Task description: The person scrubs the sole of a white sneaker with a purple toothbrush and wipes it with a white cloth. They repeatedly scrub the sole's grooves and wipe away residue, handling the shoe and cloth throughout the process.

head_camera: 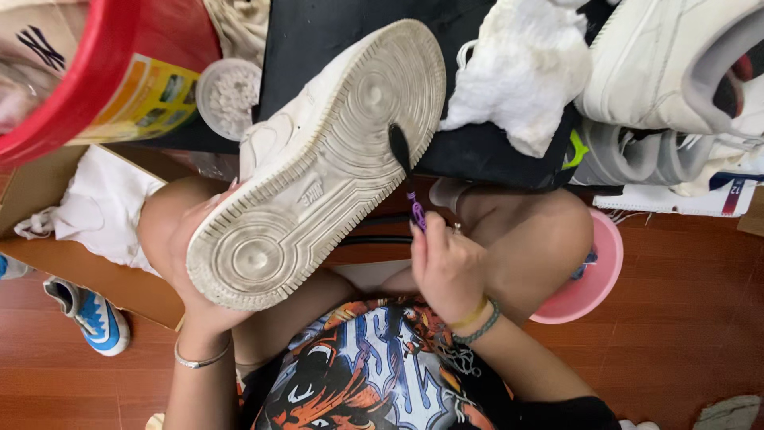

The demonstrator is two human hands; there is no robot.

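The left hand point(187, 263) holds a white sneaker point(318, 159) sole-up above the knees. The right hand point(446, 267) grips a purple-handled brush point(404, 171), its dark bristles touching the sole's edge. A white cloth point(521, 68) lies on the black mat point(318, 40) beyond, beside a red bucket point(87, 72).

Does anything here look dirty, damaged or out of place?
The sole of the white sneaker in the left hand is grimy and grey, with dirt in the tread. The right hand holds a purple-handled brush at its edge. A lone blue sneaker lies on the floor. No damage shows.
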